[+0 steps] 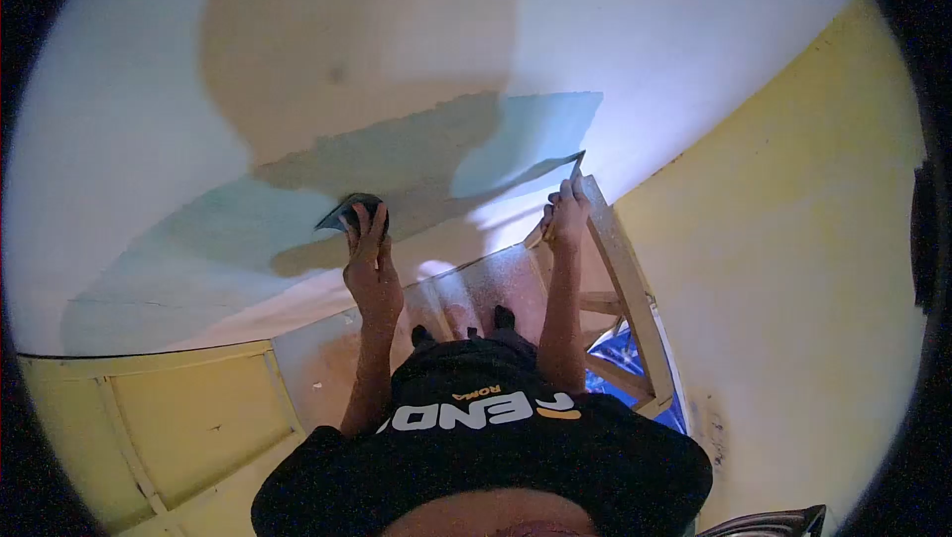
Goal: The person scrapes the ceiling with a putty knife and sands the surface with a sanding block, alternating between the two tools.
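Against the pale wall, my left hand [373, 264] grips a dark hand-sized scraper [344, 210], its flat edge pointing left over the light blue patch [535, 125]. Fingers spread across the scraper's rounded back. Further right, my right hand [566, 215] is closed around a putty knife [579, 162], whose thin blade is seen nearly edge-on. Its tip overlaps the patch's lower right end, and the fingers hide the handle. Shadows of my head, arms and tools fall across the wall [674, 31] and the patch.
My feet, in dark footwear, stand on a board [337, 339] below. A wooden frame [630, 289] rises close to my right arm, with blue sheeting [620, 354] behind it. Yellow walls [783, 269] flank the right, and a yellow panelled surface [198, 418] lies lower left.
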### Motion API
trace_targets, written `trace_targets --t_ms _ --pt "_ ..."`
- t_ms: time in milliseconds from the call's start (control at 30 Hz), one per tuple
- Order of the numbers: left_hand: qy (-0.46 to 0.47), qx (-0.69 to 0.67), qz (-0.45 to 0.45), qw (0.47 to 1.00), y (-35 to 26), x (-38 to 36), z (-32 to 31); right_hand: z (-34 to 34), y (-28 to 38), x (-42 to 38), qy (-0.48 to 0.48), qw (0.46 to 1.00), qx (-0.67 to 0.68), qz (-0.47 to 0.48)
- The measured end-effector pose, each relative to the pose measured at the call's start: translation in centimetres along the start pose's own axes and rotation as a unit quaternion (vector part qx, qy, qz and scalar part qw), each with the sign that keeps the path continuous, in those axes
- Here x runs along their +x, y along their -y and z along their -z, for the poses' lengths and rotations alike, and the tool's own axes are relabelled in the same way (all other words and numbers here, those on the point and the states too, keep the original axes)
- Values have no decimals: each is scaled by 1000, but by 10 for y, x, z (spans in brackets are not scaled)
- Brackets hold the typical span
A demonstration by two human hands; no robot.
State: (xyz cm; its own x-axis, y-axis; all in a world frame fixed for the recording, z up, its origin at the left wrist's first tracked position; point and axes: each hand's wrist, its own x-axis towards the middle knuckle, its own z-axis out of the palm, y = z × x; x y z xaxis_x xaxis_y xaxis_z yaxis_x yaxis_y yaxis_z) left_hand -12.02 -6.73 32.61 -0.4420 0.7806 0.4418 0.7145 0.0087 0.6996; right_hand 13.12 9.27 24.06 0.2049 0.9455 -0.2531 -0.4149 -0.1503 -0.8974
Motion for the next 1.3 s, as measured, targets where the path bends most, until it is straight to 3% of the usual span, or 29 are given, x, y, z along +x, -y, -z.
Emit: trace_targets --t_ms 67,167,200,433,600,833,867,1000,1233,1300 --pt "3 -5 -3 1000 1 -1 -1 -4 11 -7 -6 1000 -5 -30" --pt "-7 0 -3 1000 2 1 -4 1 -1 -6 45 999 12 4" --pt "-8 4 -3 1000 4 0 -4 -3 7 -8 9 1000 12 -1" --pt "-2 1 3 1000 1 0 -4 -5 13 -12 -1 1000 8 -13" --pt "1 15 1 1000 0 0 -4 -2 -2 -7 41 998 -22 42" --pt "-6 23 -2 1000 5 0 -9 3 -9 -1 17 1000 -5 -2" --pt "-8 23 -6 1000 6 1 -9 18 -21 11 63 998 11 0" --pt "-11 22 -12 1000 5 0 -8 5 -9 0 25 999 -25 -3" --pt "-8 12 -15 1000 6 -1 -9 9 -13 4 29 999 -42 18" --pt "-2 19 -6 1000 6 0 -7 7 -28 7 27 993 -63 93"
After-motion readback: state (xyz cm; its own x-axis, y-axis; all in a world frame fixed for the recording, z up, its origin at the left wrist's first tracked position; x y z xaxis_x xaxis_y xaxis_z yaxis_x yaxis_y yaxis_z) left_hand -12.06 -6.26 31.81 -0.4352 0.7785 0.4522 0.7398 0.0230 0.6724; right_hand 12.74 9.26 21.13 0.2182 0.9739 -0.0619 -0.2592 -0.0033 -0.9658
